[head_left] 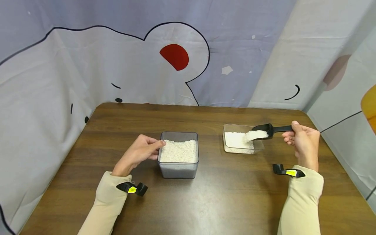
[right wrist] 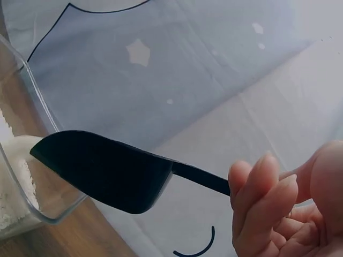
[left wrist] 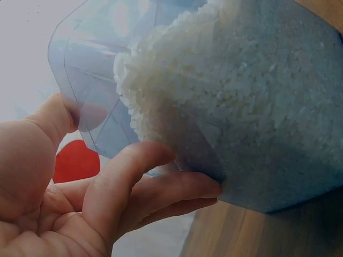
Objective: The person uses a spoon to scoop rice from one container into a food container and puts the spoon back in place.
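My right hand (head_left: pixel 305 142) grips the handle of a black scoop (right wrist: pixel 107 171), tilted over the right side of a low clear container (head_left: pixel 258 147). White rice (head_left: pixel 256 134) slides off the scoop's lip onto the rice inside that container. At the middle of the table stands a taller grey see-through bin (head_left: pixel 179 170), filled with rice (head_left: pixel 180 151) nearly to its rim. My left hand (head_left: pixel 141 152) pinches the bin's left wall, thumb over the rim on the inside and fingers (left wrist: pixel 182 187) against the outside.
Both containers stand on a brown wooden table (head_left: pixel 220 195), with bare wood between them. Behind it hangs a printed cloth (head_left: pixel 117 65), close to the table's back edge. A black wrist camera (head_left: pixel 133 188) is strapped on each sleeve.
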Tool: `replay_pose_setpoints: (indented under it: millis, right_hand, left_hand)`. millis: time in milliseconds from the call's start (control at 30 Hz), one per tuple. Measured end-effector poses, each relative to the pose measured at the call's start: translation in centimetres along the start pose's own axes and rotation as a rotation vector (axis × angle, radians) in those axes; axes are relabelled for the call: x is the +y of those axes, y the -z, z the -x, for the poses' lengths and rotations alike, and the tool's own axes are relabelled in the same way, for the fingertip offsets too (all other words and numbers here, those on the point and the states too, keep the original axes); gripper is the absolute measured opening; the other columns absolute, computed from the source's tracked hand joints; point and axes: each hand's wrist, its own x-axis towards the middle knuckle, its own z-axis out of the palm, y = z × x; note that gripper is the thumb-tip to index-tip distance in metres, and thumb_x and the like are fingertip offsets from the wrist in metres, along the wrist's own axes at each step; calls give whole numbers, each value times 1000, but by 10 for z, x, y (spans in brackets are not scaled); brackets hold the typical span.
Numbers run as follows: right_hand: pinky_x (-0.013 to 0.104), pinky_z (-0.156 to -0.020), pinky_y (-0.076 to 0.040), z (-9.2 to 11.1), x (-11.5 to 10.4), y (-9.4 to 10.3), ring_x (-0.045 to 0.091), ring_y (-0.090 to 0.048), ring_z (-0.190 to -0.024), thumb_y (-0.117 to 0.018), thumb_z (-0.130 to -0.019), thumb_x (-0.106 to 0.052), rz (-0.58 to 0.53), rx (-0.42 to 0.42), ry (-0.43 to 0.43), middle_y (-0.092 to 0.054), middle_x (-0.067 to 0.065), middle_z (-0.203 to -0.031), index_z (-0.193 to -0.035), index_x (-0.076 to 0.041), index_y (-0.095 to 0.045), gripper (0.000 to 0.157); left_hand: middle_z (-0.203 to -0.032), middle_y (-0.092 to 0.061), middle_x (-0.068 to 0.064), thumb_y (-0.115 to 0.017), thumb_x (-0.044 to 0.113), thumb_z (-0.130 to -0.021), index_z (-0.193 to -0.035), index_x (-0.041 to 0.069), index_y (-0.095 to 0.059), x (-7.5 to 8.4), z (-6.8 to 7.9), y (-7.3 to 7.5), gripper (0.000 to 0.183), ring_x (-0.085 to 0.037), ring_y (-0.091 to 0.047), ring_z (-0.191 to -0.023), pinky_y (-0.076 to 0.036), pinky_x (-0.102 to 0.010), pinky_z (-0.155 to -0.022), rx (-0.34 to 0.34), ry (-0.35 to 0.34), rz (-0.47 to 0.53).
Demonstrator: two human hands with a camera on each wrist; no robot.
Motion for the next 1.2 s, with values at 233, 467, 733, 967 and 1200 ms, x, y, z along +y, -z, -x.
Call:
replay_pose_setpoints:
  millis: [233, 467, 733, 967, 1200]
  right_hand:
    - [19, -32, -42, 4, -4, -5, 13, -54, -36, -59, -90, -23, 76, 6, 73, -61, 7, -49, -83, 2, -61, 26]
    - [20, -32, -43, 5, -6, -9, 13, -54, -36, -59, -89, -24, 77, 25, 66, -61, 7, -49, -81, 1, -62, 27]
    - [19, -32, -43, 5, -7, -15, 14, -54, -38, -64, -85, -17, -228, -126, -60, -61, 12, -51, -94, 7, -48, 30]
    - [17, -34, -44, 9, -7, -33, 13, -55, -40, -60, -88, -11, -369, -258, -133, -62, 11, -53, -85, 5, -55, 17]
    - [16, -33, -41, 18, -2, -63, 10, -54, -39, -56, -91, -10, -404, -367, -157, -61, 10, -52, -79, 3, -56, 18]
  left_hand:
    - [-110, -61, -18, -62, 26, -86, -106, -5, -65, 0, -1, 0, 37, -18, -63, -90, -56, -32, -73, 5, 15, -3]
    - [-110, -60, -18, -62, 26, -86, -106, -6, -65, 0, -1, 1, 37, -19, -63, -89, -56, -32, -73, 5, 15, -14]
    - [-107, -62, -19, -62, 27, -87, -105, -6, -65, 0, 0, 0, 38, -21, -64, -85, -56, -33, -72, 14, -2, -45]
    - [-107, -62, -18, -62, 28, -86, -105, -5, -66, -1, -1, 0, 38, -21, -64, -85, -56, -33, -72, 19, -8, -57]
    - [-108, -62, -19, -62, 27, -86, -104, -5, -66, -1, 0, 0, 37, -22, -64, -85, -56, -32, -71, 21, -7, -53]
